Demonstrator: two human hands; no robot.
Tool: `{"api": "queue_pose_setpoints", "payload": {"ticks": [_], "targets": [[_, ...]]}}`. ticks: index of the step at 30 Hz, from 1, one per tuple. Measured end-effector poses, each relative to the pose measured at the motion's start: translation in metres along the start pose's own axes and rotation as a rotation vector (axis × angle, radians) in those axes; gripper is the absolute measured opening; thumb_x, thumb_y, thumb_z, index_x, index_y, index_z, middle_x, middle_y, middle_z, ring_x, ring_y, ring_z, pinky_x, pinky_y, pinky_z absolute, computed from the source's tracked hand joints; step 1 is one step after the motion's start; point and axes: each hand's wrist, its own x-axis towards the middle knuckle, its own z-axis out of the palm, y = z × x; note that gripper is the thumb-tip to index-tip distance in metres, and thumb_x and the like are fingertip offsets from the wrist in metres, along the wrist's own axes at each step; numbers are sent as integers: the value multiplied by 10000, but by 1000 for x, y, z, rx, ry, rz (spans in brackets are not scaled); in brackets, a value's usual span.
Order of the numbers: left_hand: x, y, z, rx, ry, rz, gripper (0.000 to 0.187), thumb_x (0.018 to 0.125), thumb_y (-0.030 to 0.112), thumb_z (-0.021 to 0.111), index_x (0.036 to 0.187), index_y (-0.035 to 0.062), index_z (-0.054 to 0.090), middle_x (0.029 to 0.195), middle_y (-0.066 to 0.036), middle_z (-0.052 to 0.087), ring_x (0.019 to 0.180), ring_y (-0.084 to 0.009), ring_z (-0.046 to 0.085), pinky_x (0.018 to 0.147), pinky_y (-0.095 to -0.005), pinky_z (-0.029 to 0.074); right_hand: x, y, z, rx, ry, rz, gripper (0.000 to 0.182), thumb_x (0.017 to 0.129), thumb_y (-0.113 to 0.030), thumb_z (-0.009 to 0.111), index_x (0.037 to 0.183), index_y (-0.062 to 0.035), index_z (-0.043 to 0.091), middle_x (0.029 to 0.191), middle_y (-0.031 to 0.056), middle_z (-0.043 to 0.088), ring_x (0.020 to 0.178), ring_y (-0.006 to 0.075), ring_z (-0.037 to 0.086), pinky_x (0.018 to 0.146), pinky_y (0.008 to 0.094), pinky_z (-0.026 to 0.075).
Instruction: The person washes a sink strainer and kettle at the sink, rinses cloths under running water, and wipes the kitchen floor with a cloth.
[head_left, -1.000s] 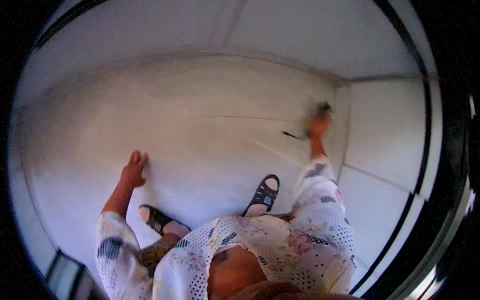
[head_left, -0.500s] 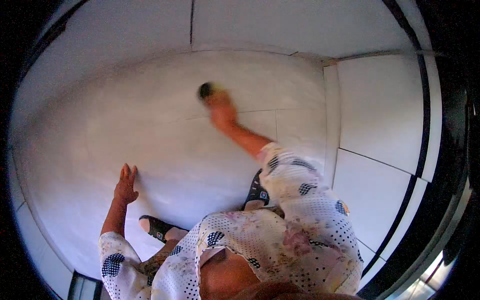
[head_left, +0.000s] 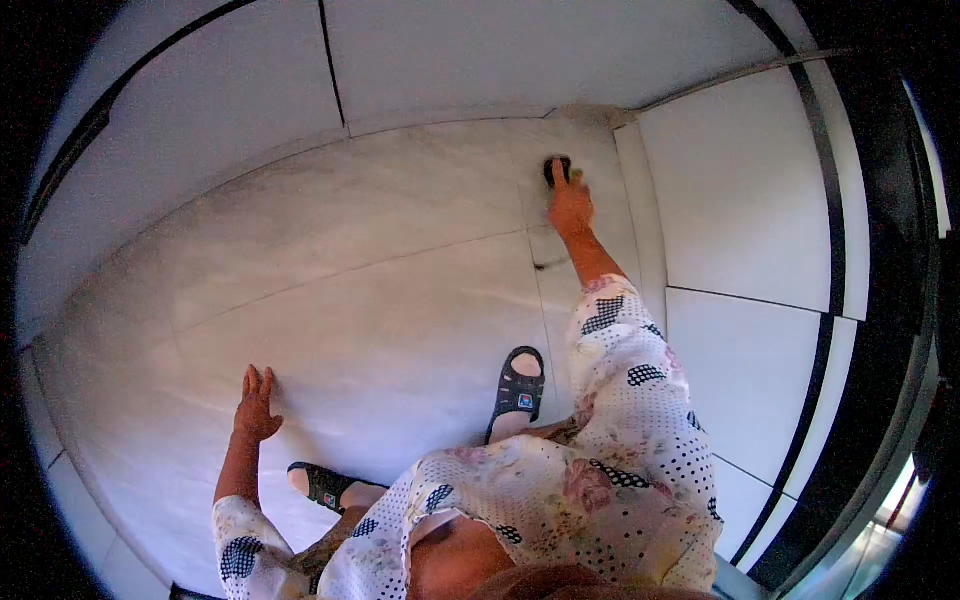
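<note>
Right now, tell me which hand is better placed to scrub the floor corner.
Right. The right hand already presses the dark scrubber on the floor tiles near the corner; the left hand is planted flat, far back, apparently bracing.

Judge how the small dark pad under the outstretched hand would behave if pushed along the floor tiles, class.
The dark pad looks small beneath the right hand, so it is probably light and easy to push. It lies flat on the floor tiles, so it should slide rather than roll. Whether it is soft cannot be told.
</note>
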Motion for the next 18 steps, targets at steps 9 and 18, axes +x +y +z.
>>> {"api": "queue_pose_setpoints", "payload": {"ticks": [9, 18], "targets": [[-2, 4, -8, 28, 24, 4, 1041, 596, 182, 746, 1414, 113, 106, 1449, -238, 33, 1344, -371, 94, 1005, -397, 361, 20, 21, 37, -183, -381, 100, 658, 820, -138, 519, 1388, -300, 230, 1378, 238, 277, 1128, 469, 430, 893, 468, 438], [-3, 2, -1, 1, 58, 27, 1054, 600, 196, 745, 1420, 142, 84, 1456, -221, 23, 1338, -394, 93, 958, -464, 399, 7, 21, 3, -167, -631, -91, 800, 741, -148, 628, 1409, -262, 203, 1459, 204, 84, 1153, 390, 454, 940, 458, 406]]}}
